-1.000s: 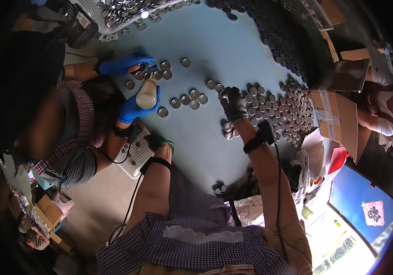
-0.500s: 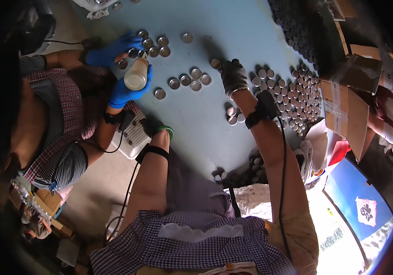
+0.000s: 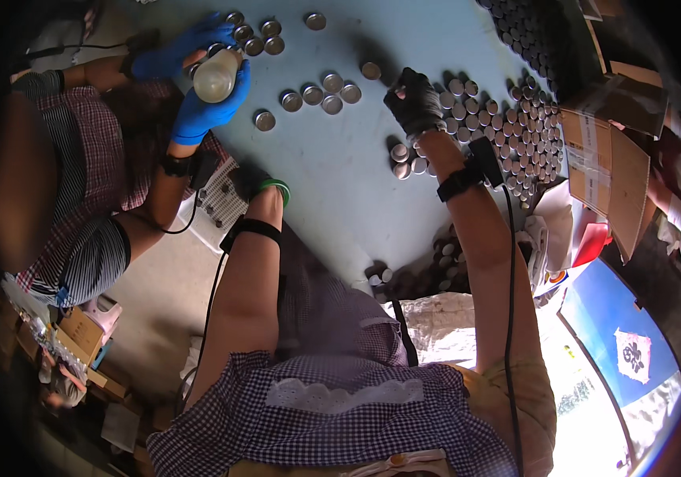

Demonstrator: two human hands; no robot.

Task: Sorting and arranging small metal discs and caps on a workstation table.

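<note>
My right hand [image 3: 415,103], in a dark glove, is above the table with its fingers curled in. Whatever they may hold is hidden. A single round metal tin [image 3: 370,71] lies just to its left, apart from the fingers. To its right is a mass of closely set round metal pieces [image 3: 507,131]. My left hand [image 3: 251,183], also dark-gloved, is at the table's left edge beside a white basket [image 3: 215,213]; shadow hides its fingers. Between my hands and the far side, several shallow open tins [image 3: 312,95] form a small cluster.
At the left, a co-worker's blue-gloved hands [image 3: 211,111] hold a pale squeeze bottle [image 3: 215,78] near more open tins [image 3: 253,45]. Cardboard boxes [image 3: 595,151] stand along the right edge. Cables run from the straps on both my wrists.
My right hand has come away from the single tin, moving right and nearer to me. That tin stays on the table. The whole view has shifted, so the table appears higher.
</note>
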